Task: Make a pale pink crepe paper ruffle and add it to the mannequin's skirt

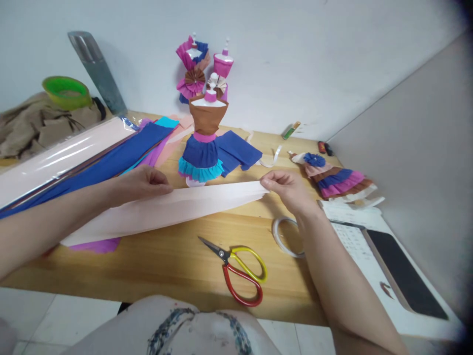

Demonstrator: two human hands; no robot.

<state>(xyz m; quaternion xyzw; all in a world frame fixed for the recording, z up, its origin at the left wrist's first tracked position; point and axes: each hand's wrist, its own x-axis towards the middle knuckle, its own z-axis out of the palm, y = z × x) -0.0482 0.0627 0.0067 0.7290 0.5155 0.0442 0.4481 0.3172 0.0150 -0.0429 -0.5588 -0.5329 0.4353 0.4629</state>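
A long pale pink strip of crepe paper (177, 206) stretches between my hands above the wooden table. My left hand (146, 186) is closed on its upper edge, fingers curled, and the strip trails down to the left under that forearm. At the strip's right end, my right hand (283, 186) pinches the corner between thumb and fingers. Below lie open scissors (225, 256) with one yellow and one red handle. A roll of white tape (278, 236) lies beside my right forearm. Just beyond the strip stands a small dress form (209, 118) in a brown top and blue skirt with turquoise ruffle.
Folded crepe papers (111, 153) and a plastic-wrapped pale sheet (74, 148) lie left. Further back are a green tape roll (66, 92) and a tilted flask (98, 69). Two dress forms (194, 64) stand by the wall. A layered paper dress (338, 180) and a white device (388, 266) lie right.
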